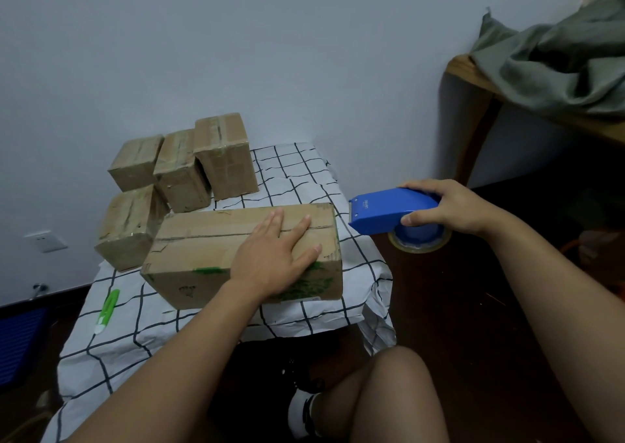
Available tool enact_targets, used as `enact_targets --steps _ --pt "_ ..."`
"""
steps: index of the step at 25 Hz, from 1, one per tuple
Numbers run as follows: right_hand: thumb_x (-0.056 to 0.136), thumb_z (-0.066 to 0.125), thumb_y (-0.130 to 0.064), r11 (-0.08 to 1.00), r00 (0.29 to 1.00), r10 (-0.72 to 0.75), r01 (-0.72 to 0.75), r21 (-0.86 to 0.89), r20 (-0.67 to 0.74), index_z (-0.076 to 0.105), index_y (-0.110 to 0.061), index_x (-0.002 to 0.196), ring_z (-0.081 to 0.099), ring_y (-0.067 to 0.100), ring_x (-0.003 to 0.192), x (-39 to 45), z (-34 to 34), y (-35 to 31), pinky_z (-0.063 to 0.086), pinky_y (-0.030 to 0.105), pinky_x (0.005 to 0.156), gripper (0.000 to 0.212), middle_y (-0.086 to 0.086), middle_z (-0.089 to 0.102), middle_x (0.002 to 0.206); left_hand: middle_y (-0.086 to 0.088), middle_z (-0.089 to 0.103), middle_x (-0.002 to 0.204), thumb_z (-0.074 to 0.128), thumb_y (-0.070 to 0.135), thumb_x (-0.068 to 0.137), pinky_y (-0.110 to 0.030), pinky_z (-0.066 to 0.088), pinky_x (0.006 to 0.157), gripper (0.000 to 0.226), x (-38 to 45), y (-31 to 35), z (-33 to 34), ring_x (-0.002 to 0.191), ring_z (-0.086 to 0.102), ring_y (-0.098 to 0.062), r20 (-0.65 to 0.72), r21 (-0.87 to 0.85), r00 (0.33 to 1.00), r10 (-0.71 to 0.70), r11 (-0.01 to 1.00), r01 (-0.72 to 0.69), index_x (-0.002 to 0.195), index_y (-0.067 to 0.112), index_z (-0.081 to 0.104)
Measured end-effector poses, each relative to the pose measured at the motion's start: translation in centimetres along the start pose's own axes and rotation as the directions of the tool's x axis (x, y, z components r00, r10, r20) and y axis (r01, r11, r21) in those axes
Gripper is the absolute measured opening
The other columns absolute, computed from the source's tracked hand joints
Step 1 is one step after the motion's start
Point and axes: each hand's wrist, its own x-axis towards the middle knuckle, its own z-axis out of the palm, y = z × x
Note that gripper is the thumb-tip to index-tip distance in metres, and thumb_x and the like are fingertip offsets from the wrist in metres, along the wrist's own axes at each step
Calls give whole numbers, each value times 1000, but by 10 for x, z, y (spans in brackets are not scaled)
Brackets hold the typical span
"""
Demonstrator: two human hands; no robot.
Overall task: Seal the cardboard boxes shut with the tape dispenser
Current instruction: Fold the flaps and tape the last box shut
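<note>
Left hand (270, 256) lies flat across the centre-frame cardboard box (216, 239), apparently pinning its flaps, while right hand (449, 207) grips the blue tape dispenser (385, 210) just off its right edge

A low surface (209, 317) under a white black-checked cloth fills the frame's lower left. On it lie a large cardboard box (203, 260) at centre, four smaller boxes (179, 172) behind toward upper left, and a green-white cutter (107, 310) at left.

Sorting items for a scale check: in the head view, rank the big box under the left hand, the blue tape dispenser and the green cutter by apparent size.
1. big box
2. blue tape dispenser
3. green cutter
</note>
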Motion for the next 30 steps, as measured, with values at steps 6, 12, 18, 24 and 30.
enact_targets --steps 6,12,18,24,30 --pt "78 84 -25 993 1000 -21 22 -115 11 58 -42 115 56 16 112 3 8 5 41 28 96 48 -3 60 121 -10 4 164 14 70 93 -38 8 120 56 1 0 -3 151 3 -24 17 -7 998 61 998 -60 147 58 8" --pt "80 80 -37 963 996 0 23 -269 87 56 -41 125 53 17 108 12 7 9 44 38 100 51 -6 54 113 3 17 163 21 61 97 -35 16 118 68 13 28 -8 148 16 -18 -47 24 981 188 982 -187 154 25 24" --pt "78 77 -55 956 996 -19 44 -292 90 61 -40 120 55 15 106 17 4 4 44 40 100 48 -12 58 111 0 25 158 17 78 88 -40 20 116 73 11 36 5 142 24 -21 -73 86 984 164 984 -158 151 41 19" --pt "80 76 -50 898 991 18 43 -438 135 57 -35 135 52 17 112 29 -2 -15 42 36 101 61 -9 57 123 10 7 163 20 70 92 -35 3 120 76 16 39 7 150 5 -12 -21 8 978 206 979 -206 156 32 8" --pt "80 74 -52 753 986 5 105 -649 166 58 -29 133 52 20 97 38 0 -46 43 36 85 60 -2 54 105 11 -1 163 14 74 89 -36 4 122 82 20 36 8 150 -1 -10 59 -2 977 206 978 -206 156 29 -5"
